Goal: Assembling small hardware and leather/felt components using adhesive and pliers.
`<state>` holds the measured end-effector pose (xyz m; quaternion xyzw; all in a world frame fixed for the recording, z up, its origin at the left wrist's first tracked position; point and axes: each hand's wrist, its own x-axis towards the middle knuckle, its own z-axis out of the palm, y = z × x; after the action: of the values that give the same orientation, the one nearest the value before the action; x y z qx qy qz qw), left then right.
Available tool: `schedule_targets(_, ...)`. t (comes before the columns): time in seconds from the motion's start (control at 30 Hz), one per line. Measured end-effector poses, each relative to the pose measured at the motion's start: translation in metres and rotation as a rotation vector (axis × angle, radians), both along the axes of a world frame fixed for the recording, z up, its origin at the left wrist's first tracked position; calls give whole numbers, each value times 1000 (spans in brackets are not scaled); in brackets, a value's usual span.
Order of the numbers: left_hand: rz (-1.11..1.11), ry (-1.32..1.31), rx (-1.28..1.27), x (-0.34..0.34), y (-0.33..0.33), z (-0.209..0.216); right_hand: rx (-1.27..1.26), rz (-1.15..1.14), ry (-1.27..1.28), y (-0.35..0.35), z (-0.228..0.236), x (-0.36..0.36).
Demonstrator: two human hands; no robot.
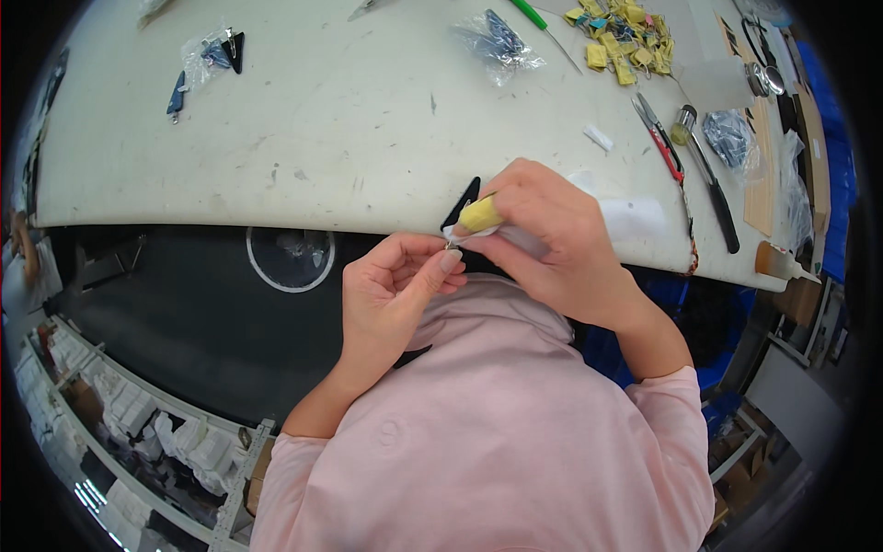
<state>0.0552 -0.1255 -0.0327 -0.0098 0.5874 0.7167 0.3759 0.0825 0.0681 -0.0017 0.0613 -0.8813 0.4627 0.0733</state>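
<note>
At the table's front edge my hands meet close to my body. My left hand (391,290) is closed, its thumb and index finger pinching a small metal piece (451,247), mostly hidden by the fingertips. My right hand (556,239) bends over it from the right, fingers closed around a white cloth or paper (522,241). A yellow wrap (480,213) covers part of one of its fingers. Just beyond the fingertips a black pointed flat piece (463,204) sticks up; whether it joins the metal piece I cannot tell.
Toward the back right lie a heap of yellow-wrapped pieces (625,39), red-handled tweezers or scissors (659,138), a hammer (710,179) and a glue bottle (782,262). A green-handled awl (543,28) and plastic-bagged dark pieces (501,44) sit farther back. More small pieces (216,55) lie far left.
</note>
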Motion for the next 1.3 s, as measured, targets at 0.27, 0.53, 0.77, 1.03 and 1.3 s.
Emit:
schedule_targets(0.27, 38, 15, -18, 3, 2, 2, 175, 32, 28, -3, -6, -7)
schedule_targets(0.53, 57, 38, -15, 5, 4, 0, 187, 2, 42, -8, -4, -2)
schedule_targets(0.77, 72, 50, -29, 2, 8, -1, 244, -92, 123, 10, -8, -17)
schedule_targets(1.03, 24, 191, 66, -18, 0, 24, -450, -372, -159, 36, 8, -3)
schedule_targets(1.3, -150, 399, 93, -53, 29, 36, -558, -244, -278, 39, 13, -9)
